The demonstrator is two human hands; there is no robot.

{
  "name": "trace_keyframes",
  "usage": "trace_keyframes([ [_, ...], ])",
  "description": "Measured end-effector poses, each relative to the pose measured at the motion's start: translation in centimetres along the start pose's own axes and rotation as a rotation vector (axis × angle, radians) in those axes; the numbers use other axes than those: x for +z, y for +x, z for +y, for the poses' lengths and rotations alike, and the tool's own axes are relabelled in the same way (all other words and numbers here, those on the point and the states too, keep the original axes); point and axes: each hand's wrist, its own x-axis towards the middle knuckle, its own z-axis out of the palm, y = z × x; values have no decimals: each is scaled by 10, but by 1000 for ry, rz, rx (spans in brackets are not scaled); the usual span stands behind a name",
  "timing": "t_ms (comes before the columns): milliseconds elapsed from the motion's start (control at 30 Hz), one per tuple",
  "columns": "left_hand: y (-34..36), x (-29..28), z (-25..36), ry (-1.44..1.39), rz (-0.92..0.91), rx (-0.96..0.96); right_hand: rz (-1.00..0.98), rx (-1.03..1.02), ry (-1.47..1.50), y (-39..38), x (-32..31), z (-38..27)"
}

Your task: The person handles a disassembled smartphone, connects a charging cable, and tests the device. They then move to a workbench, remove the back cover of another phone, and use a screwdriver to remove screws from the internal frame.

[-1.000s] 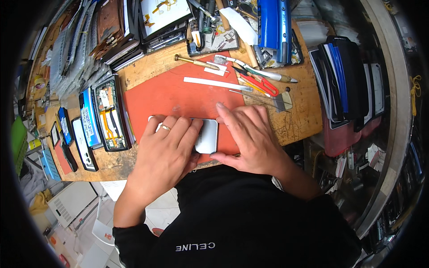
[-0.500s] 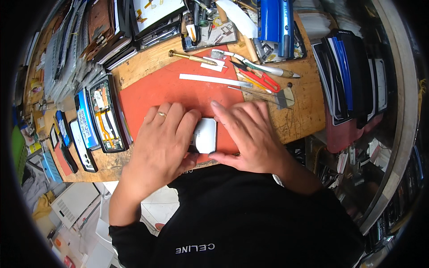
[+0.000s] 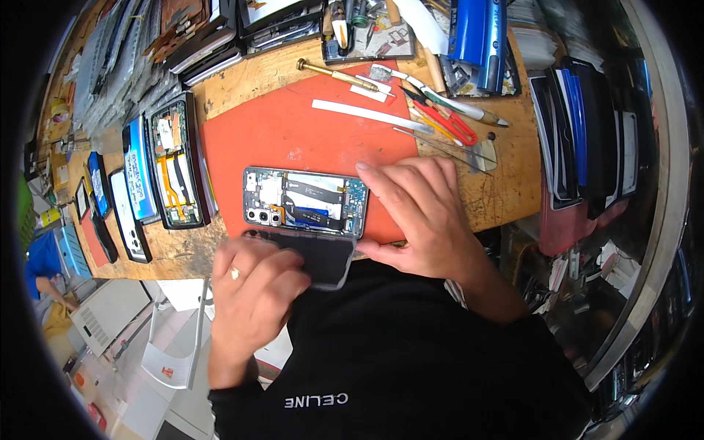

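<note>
The phone [image 3: 314,199] lay left of the right hand [image 3: 427,214], which held its end, and beyond the left hand [image 3: 257,290], which gripped the cover [image 3: 328,260].

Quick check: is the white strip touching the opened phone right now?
Apart. The head view shows bare orange mat between the white strip and the upper long edge of the opened phone.

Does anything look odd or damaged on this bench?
The phone stands out: it lies open on the red mat, inner parts exposed, its dark back cover off along the near edge, with the left hand at one end. I see no spill or clear damage.
</note>
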Motion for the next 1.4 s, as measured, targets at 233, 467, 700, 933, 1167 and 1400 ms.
trace_keyframes([
  [233, -80, -11, 15, 295, 439, -215, 16, -21, -20, 3, 4, 0],
  [467, -105, 9, -12, 452, 609, -138, 19, -42, -86, -4, 11, -10],
  [700, -98, 19, -17, 416, 699, -191, 114, -15, -35, -25, 20, -16],
  [933, -98, 27, -16, 396, 679, -208, 112, -105, -87, -35, 12, -15],
  [1167, -100, 32, -10, 379, 653, -239, -2, -192, -171, -35, 15, -20],
  [1400, -101, 36, -8, 331, 678, -239, -70, -304, -311, -29, 15, -19],
])
